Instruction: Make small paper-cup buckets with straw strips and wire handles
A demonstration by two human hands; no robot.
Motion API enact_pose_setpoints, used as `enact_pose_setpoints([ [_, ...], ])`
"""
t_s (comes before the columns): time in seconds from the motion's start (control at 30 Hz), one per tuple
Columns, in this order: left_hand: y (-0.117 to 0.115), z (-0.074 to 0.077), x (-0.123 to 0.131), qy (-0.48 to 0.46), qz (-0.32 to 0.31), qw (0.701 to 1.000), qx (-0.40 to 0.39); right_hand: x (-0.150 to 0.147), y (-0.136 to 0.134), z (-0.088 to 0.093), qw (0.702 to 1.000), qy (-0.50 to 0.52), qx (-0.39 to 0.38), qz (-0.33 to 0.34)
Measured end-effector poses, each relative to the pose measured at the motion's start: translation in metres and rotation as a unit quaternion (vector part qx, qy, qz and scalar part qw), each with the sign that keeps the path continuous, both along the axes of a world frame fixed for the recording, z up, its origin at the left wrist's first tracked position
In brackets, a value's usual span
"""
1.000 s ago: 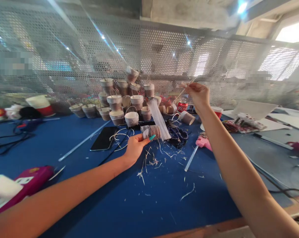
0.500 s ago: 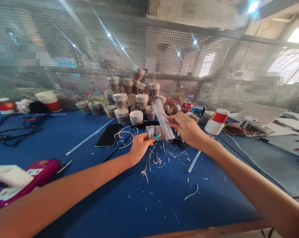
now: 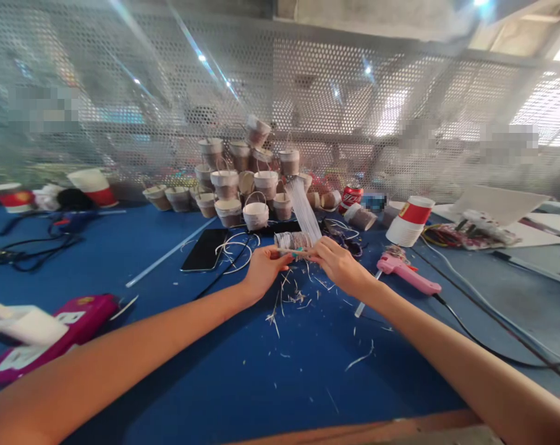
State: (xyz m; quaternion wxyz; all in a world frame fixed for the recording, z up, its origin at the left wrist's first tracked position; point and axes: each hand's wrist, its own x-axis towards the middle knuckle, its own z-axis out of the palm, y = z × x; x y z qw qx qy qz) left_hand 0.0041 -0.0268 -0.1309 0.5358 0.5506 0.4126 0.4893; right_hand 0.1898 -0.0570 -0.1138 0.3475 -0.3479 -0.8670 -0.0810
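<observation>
Left hand (image 3: 264, 272) and right hand (image 3: 338, 266) meet on one small cup (image 3: 293, 241).
Behind the grip stands the cup pile (image 3: 243, 179); left of it lies a phone (image 3: 206, 249), right a glue gun (image 3: 407, 276), and before it scraps (image 3: 289, 298) lie on the table (image 3: 261, 383).

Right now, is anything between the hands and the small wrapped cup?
Nothing visible. The left hand grips the wrapped cup from the left; the right hand touches its lower edge from the right.

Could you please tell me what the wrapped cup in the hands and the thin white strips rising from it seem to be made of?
The small cup wound in grey-brown cord, in the left hand, seems covered in matte fibrous twine, by its ribbed turns. The fan of thin white strips, standing straight, looks like stiff paper or plastic; blur leaves it open.
</observation>
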Motion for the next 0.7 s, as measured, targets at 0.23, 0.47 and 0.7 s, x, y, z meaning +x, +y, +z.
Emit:
enact_pose_setpoints([
  [0.23,0.0023,-0.0034,-0.001,0.028,-0.005,0.999,0.019,0.0033,-0.001,-0.0057,0.997,-0.024,0.002,-0.073],
  [0.47,0.0027,-0.0045,-0.0008,0.024,-0.006,0.999,0.021,0.0058,-0.0007,-0.0064,0.988,0.063,-0.076,-0.117],
  [0.7,-0.0003,-0.0002,0.0009,0.019,-0.014,1.0,0.013,0.0068,-0.0011,-0.0002,0.973,0.077,-0.14,-0.166],
])
